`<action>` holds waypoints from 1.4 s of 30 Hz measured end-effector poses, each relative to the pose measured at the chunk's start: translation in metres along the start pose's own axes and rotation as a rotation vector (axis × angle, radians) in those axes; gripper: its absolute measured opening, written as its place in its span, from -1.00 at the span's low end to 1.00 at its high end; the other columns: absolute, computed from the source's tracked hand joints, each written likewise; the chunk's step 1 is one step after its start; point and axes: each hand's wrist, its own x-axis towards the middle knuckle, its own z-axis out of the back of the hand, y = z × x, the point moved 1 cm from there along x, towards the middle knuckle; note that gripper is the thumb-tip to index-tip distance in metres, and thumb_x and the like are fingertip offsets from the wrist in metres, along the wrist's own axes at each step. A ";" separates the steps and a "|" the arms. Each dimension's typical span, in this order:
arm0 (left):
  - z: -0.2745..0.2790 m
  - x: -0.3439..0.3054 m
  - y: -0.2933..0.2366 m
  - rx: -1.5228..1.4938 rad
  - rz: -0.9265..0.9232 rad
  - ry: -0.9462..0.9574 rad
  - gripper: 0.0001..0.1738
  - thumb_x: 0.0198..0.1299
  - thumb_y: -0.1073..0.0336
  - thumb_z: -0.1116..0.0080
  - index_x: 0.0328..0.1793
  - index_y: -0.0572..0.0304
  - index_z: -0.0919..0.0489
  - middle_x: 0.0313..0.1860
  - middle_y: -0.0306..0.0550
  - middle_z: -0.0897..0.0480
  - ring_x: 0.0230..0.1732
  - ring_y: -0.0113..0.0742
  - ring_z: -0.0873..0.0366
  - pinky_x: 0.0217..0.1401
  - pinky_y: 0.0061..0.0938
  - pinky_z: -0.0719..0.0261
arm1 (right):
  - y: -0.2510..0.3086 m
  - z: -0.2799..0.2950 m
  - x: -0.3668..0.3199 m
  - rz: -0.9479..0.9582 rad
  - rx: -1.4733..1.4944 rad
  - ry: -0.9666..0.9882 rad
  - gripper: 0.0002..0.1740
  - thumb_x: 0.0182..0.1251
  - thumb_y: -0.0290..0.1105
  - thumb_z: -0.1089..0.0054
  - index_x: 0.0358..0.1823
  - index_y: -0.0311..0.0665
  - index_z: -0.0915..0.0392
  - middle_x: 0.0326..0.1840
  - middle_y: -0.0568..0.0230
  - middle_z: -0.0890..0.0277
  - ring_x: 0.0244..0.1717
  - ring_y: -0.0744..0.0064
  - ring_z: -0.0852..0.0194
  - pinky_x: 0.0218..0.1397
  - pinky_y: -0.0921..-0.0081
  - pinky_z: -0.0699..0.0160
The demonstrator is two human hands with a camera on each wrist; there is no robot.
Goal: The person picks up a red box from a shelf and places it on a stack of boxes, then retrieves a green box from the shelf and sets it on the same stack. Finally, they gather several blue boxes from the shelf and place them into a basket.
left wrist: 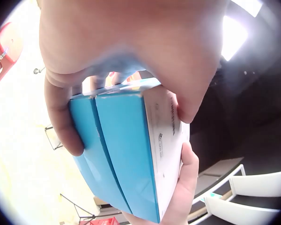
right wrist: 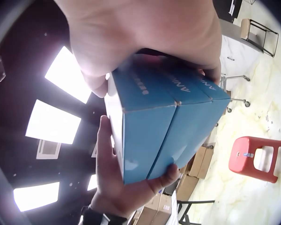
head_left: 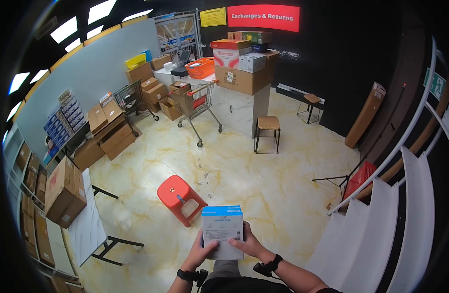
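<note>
Two blue-and-white cardboard boxes (head_left: 223, 229) are held together, one behind the other, in front of my body. Their printed white face is turned toward me, and the blue sides (left wrist: 126, 140) meet along a seam in the left wrist view. My left hand (head_left: 199, 251) grips the left side, thumb on the white face and fingers around the far side. On the opposite side my right hand (head_left: 252, 245) grips likewise, its thumb over the white face. White lettering shows on a blue panel (right wrist: 150, 86) under the right hand.
A red plastic stool (head_left: 173, 191) stands on the floor just ahead. At left, a marble-topped table (head_left: 87, 232) bears a large carton (head_left: 63, 193). White shelves (head_left: 375, 219) rise at right. Farther off are a shopping cart (head_left: 197, 105), a wooden stool (head_left: 268, 123) and stacked cartons (head_left: 241, 79).
</note>
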 end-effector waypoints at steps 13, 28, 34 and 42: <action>0.098 0.256 -0.080 0.173 -0.124 -0.003 0.14 0.22 0.08 -0.45 0.72 0.26 0.07 0.44 0.20 -0.39 0.31 -0.13 -0.49 0.31 -0.25 -0.53 | 0.014 0.081 0.290 -0.212 -0.083 0.112 0.01 0.20 -0.15 -0.57 0.51 -0.36 -0.08 0.41 0.03 -0.35 0.42 0.24 -0.34 0.46 0.24 -0.37; 0.140 0.538 -0.125 0.030 0.037 0.054 0.24 0.18 0.17 -0.51 0.75 0.14 0.20 0.53 0.26 -0.21 0.37 -0.06 -0.42 0.35 -0.21 -0.51 | -0.010 0.219 0.575 -0.233 0.216 0.097 0.03 0.20 -0.30 -0.55 0.56 -0.32 -0.01 0.43 0.09 -0.34 0.44 0.26 -0.31 0.50 0.23 -0.31; 0.168 0.617 -0.162 0.092 0.011 -0.151 0.16 0.20 0.31 -0.46 0.75 0.13 0.15 0.47 0.20 -0.29 0.32 -0.12 -0.46 0.29 -0.26 -0.56 | -0.005 0.233 0.715 -0.260 0.266 0.312 -0.05 0.26 -0.24 -0.49 0.52 -0.41 -0.08 0.41 0.01 -0.37 0.42 0.24 -0.35 0.49 0.27 -0.34; 0.236 0.675 -0.183 -0.067 0.021 -0.388 0.10 0.22 0.41 -0.40 0.73 0.19 0.10 0.43 0.12 -0.35 0.23 -0.21 -0.51 0.26 -0.32 -0.57 | -0.036 0.193 0.856 -0.388 0.164 0.518 -0.01 0.29 -0.11 -0.47 0.54 -0.46 -0.07 0.44 -0.02 -0.36 0.44 0.23 -0.33 0.51 0.27 -0.30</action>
